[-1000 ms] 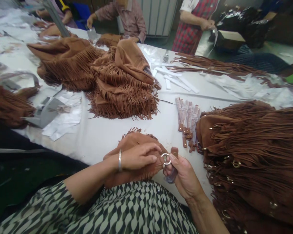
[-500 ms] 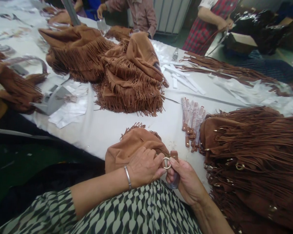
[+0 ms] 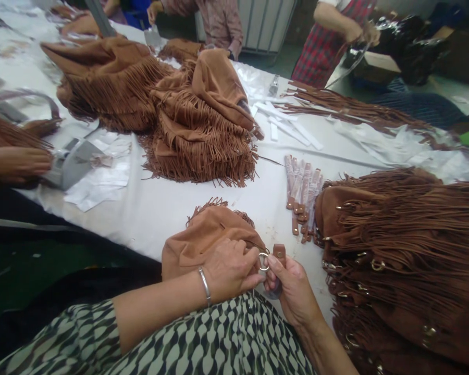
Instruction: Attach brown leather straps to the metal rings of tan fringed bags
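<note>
A brown suede fringed bag (image 3: 199, 234) lies on the table edge in front of me. My left hand (image 3: 230, 265), with a silver bangle at the wrist, is closed on the bag's edge beside a metal ring (image 3: 263, 261). Between thumb and fingers, my right hand (image 3: 293, 284) grips a brown leather strap (image 3: 279, 253) whose end tab carries a metal stud; its lower part looks wrapped in clear plastic. The right thumb touches the ring. How ring and strap meet is hidden by my fingers.
Plastic-wrapped straps (image 3: 303, 192) lie beside a heap of fringed bags (image 3: 398, 250) on the right. More fringed bags (image 3: 195, 125) are piled ahead. At left, a co-worker's hand (image 3: 17, 164) is near a grey tape dispenser (image 3: 72, 161). Two people stand across the table (image 3: 148, 219).
The view has shifted slightly, so the table contents sit further left. At left, the co-worker's hand has come down by the dispenser. My hands keep their hold, with little visible movement.
</note>
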{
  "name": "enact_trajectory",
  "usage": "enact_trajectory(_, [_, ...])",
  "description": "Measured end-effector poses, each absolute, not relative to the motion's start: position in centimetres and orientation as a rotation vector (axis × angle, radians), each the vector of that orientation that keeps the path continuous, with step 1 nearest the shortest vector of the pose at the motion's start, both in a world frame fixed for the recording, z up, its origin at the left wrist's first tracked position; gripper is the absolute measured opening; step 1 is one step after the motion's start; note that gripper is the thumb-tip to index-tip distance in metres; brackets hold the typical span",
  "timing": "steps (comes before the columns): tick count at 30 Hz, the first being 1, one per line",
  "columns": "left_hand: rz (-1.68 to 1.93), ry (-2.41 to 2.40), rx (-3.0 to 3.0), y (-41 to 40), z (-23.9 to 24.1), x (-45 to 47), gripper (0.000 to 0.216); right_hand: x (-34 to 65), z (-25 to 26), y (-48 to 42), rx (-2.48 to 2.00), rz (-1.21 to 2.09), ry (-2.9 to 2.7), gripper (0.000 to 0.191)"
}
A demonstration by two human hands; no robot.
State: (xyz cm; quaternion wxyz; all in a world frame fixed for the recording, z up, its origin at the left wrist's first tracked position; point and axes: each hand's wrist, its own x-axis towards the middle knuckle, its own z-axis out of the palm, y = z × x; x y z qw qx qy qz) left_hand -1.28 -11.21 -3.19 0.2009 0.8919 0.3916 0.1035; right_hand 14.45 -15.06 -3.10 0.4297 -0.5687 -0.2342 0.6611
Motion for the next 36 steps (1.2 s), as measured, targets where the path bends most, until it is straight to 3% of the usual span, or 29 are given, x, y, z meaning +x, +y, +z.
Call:
enact_trajectory(11, [0.509, 0.837, 2.712, -11.1, -5.3, -1.5, 0.034, 15.0, -2.7, -16.0, -1.528, 1.745, -0.704, 0.031])
enact_trajectory(17, [0.597, 0.838, 2.724, -10.7, -6.1, -1.4, 0.046, 15.2, -2.8, -16.0, -1.557, 1.720, -0.804, 0.033])
enact_trajectory(27, [0.852, 0.530, 2.766, -10.2, -7.1, -1.0, 0.043, 16.5, -1.9, -15.9, -1.558, 1.932, -1.004, 0.034])
enact_trajectory(36, [0.783, 0.429, 2.803, -10.2, -7.2, -0.5, 0.047, 19.4, -2.5, -12.4, -1.526, 2.057, -1.354, 0.041])
